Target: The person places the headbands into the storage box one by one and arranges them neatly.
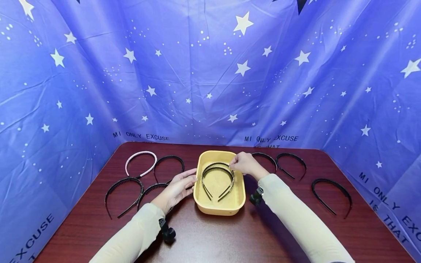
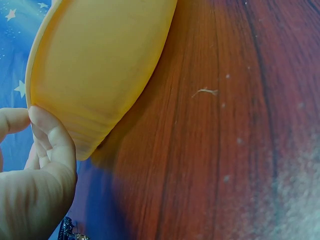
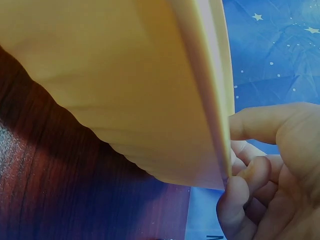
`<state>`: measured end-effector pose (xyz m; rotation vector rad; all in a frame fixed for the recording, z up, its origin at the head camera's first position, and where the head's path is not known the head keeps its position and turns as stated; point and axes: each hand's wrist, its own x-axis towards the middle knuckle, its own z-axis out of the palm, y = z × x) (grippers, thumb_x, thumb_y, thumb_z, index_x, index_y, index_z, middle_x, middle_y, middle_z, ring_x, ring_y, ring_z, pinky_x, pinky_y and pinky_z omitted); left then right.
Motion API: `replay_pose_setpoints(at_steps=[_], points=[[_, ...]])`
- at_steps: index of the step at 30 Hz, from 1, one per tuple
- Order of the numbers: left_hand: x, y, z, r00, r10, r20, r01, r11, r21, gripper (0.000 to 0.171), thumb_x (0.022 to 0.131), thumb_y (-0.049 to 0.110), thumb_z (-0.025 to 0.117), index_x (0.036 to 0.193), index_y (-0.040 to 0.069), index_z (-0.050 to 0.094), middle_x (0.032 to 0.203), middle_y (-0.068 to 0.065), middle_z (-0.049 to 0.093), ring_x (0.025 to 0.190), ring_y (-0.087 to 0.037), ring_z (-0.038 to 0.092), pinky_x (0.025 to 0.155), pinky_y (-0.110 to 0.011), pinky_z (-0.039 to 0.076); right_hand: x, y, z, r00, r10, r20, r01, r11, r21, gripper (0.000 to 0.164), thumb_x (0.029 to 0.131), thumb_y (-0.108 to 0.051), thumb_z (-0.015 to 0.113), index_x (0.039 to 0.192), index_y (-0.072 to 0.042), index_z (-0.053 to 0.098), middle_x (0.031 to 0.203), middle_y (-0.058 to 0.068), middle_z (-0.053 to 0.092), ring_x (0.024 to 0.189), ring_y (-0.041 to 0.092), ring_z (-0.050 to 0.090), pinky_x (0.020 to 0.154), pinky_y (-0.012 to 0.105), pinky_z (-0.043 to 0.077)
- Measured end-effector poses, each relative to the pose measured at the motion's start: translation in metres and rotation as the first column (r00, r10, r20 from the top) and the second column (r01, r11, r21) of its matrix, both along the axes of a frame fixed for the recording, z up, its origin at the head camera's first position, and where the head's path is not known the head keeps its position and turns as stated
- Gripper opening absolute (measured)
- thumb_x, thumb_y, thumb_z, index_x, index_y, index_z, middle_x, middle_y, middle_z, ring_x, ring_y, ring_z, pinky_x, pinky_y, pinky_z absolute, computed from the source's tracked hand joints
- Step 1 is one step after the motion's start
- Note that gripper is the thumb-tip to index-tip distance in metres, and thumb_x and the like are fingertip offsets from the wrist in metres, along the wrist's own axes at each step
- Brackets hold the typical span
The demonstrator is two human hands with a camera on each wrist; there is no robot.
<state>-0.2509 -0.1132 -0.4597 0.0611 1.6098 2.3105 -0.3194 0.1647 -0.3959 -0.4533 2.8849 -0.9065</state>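
Observation:
A yellow rectangular container (image 1: 217, 211) stands at the middle of the table. Inside it lie two black toothed headbands (image 1: 206, 192), one overlapping the other. My right hand (image 1: 245, 163) reaches over the container's right rim and pinches the right side of a headband; in the right wrist view the container wall hides that headband. Against the container's left wall (image 2: 100, 65) rest the fingers of my left hand (image 1: 179, 186), mostly extended. The left wrist view shows fingertips (image 2: 42, 117) touching the rim.
To the left lie a pale pink headband (image 1: 140, 152) and several black headbands (image 1: 123, 180), one partly behind my left hand. More black headbands (image 1: 292, 155) lie on the right. A blue star-patterned cloth (image 1: 210, 73) surrounds the dark red table (image 1: 197, 241) at the back and sides.

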Motion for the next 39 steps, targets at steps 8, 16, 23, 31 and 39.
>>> replay_pose_setpoints(at_steps=[8, 16, 23, 31, 39], points=[[0.0, 0.0, 0.0, 1.0, 0.001, 0.002, -0.001, 1.0, -0.003, 0.055, 0.098, 0.001, 0.055, 0.15, -0.002, 0.037, 0.117, -0.01, 0.063, 0.099, -0.014, 0.061, 0.08, -0.026, 0.052, 0.002, -0.003, 0.003, 1.0, -0.011, -0.005, 0.011, 0.998, 0.065, 0.006, 0.083, -0.015, 0.072, 0.08, -0.013, 0.077, 0.068, -0.003, 0.065, 0.045, 0.01, 0.05, 0.046, 0.025, 0.043], [0.001, 0.001, 0.0, 1.0, 0.003, 0.002, -0.003, 1.0, 0.003, 0.055, 0.099, 0.002, 0.055, 0.15, -0.003, 0.037, 0.118, -0.01, 0.063, 0.1, -0.014, 0.061, 0.082, -0.027, 0.053, 0.004, -0.006, 0.004, 0.998, -0.037, -0.044, 0.043, 0.987, 0.156, 0.008, 0.084, -0.019, 0.073, 0.077, -0.017, 0.075, 0.076, -0.003, 0.066, 0.067, 0.017, 0.058, 0.061, 0.033, 0.049], [0.0, 0.001, -0.001, 1.0, 0.007, 0.002, -0.007, 1.0, 0.007, 0.055, 0.098, 0.001, 0.055, 0.15, -0.003, 0.038, 0.115, -0.009, 0.064, 0.098, -0.014, 0.061, 0.081, -0.027, 0.053, 0.006, -0.009, 0.006, 0.997, -0.056, -0.062, 0.068, 0.973, 0.222, 0.009, 0.082, -0.021, 0.072, 0.072, -0.022, 0.074, 0.081, -0.004, 0.066, 0.075, 0.019, 0.058, 0.062, 0.039, 0.05], [0.0, 0.001, -0.001, 1.0, 0.012, 0.002, -0.012, 1.0, 0.006, 0.055, 0.098, 0.0, 0.055, 0.15, -0.003, 0.038, 0.111, -0.007, 0.064, 0.096, -0.014, 0.062, 0.082, -0.027, 0.053, 0.005, -0.011, 0.005, 0.996, -0.057, -0.073, 0.073, 0.967, 0.242, 0.01, 0.082, -0.023, 0.075, 0.072, -0.023, 0.073, 0.083, -0.005, 0.067, 0.074, 0.018, 0.057, 0.062, 0.041, 0.049], [0.001, 0.001, 0.0, 1.0, 0.012, 0.005, -0.012, 1.0, 0.006, 0.055, 0.098, 0.001, 0.056, 0.15, -0.002, 0.038, 0.111, -0.008, 0.064, 0.097, -0.014, 0.062, 0.082, -0.027, 0.053, 0.006, -0.012, 0.004, 0.995, -0.06, -0.083, 0.08, 0.964, 0.252, 0.007, 0.082, -0.024, 0.078, 0.076, -0.023, 0.075, 0.09, -0.004, 0.069, 0.078, 0.019, 0.061, 0.066, 0.044, 0.053]])
